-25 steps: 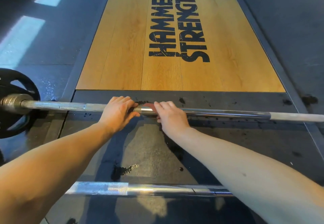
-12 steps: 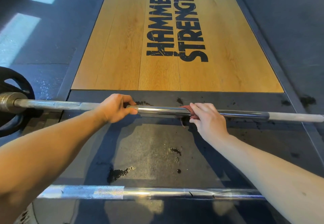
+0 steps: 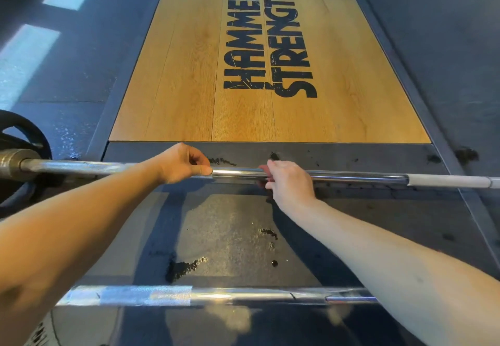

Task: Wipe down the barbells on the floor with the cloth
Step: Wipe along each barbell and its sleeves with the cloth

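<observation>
the far barbell (image 3: 351, 177) is gripped by the curled left hand (image 3: 181, 164), while the reddish cloth (image 3: 263, 168), pinched round the shaft by the right hand (image 3: 290, 183), is drawn back toward the left hand after an outward stroke, so that stretch is judged wiped, the nearer barbell (image 3: 216, 295) behind both wrists not yet.

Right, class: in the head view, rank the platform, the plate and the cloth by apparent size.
1. Platform, by far.
2. Plate, though partly cut off at the edge.
3. Cloth: only a sliver shows beneath the right hand.
</observation>
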`<state>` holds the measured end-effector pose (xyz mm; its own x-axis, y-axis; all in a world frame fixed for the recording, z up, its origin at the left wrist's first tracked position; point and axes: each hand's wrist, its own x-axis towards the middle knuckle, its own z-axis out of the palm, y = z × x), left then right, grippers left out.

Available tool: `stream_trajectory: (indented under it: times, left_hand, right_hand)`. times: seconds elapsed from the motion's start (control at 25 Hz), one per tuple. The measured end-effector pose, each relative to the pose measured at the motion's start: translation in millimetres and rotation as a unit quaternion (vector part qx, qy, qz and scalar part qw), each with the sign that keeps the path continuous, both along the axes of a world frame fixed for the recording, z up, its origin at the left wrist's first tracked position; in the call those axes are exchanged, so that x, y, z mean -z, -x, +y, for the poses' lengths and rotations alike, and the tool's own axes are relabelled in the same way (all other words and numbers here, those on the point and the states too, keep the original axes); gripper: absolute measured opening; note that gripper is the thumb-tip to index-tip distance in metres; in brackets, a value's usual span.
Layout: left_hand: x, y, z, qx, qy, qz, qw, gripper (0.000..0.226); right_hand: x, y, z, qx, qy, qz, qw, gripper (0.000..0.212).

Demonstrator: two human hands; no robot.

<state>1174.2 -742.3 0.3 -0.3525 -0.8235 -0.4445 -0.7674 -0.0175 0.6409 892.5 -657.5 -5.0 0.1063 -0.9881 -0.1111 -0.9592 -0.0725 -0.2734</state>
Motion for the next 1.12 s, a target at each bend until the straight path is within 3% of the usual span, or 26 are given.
stream_trajectory:
  times: [0.08, 0.16, 0.28, 0.4, 0.48, 0.6, 0.76, 0.88, 1.04, 1.12]
  left_hand:
    - [3.7, -1.5, 13.4, -0.033, 0.087, -0.018, 0.996, 0.024]
    - [7.4, -3.2, 26.6, -0.004, 0.193, -0.052, 0.98, 0.028]
    - [9.4, -6.0, 30.2, 0.078, 0.286, -0.079, 0.952, 0.033]
    - [12.9, -7.6, 31.8, 0.093, 0.322, -0.089, 0.938, 0.033]
    - [20.4, -5.9, 39.3, 0.084, 0.37, -0.103, 0.919, 0.031]
    - [32.8, -3.8, 51.5, 0.061, 0.393, -0.115, 0.91, 0.031]
    - [36.1, -6.0, 47.4, 0.059, 0.373, -0.081, 0.922, 0.031]
    - [30.5, -10.4, 37.4, 0.09, 0.316, -0.037, 0.944, 0.043]
    - [14.7, -7.4, 14.2, 0.034, 0.107, 0.01, 0.994, 0.026]
    - [6.8, -3.8, 0.1, 0.029, 0.013, 0.037, 0.999, 0.025]
  right_hand:
    - [8.3, -50.2, -10.1, -0.046, 0.011, -0.017, 0.999, 0.032]
    - [13.7, -74.3, -17.1, -0.077, -0.005, -0.028, 0.997, 0.046]
    - [16.5, -27.2, -4.0, -0.105, 0.048, -0.066, 0.991, 0.055]
    - [26.0, 72.0, 23.5, -0.033, 0.142, -0.061, 0.987, 0.057]
    - [26.1, 126.5, 33.7, 0.041, 0.123, -0.05, 0.99, 0.055]
    - [31.8, 133.1, 35.4, 0.124, 0.084, -0.08, 0.985, 0.055]
    - [35.0, 85.2, 29.5, 0.129, 0.079, -0.101, 0.983, 0.052]
    - [23.5, 54.6, 25.4, 0.112, 0.065, -0.133, 0.983, 0.055]
    - [13.5, 9.4, 27.4, 0.042, 0.029, -0.171, 0.984, 0.059]
    - [13.5, -18.8, 19.9, 0.02, 0.026, -0.165, 0.986, 0.057]
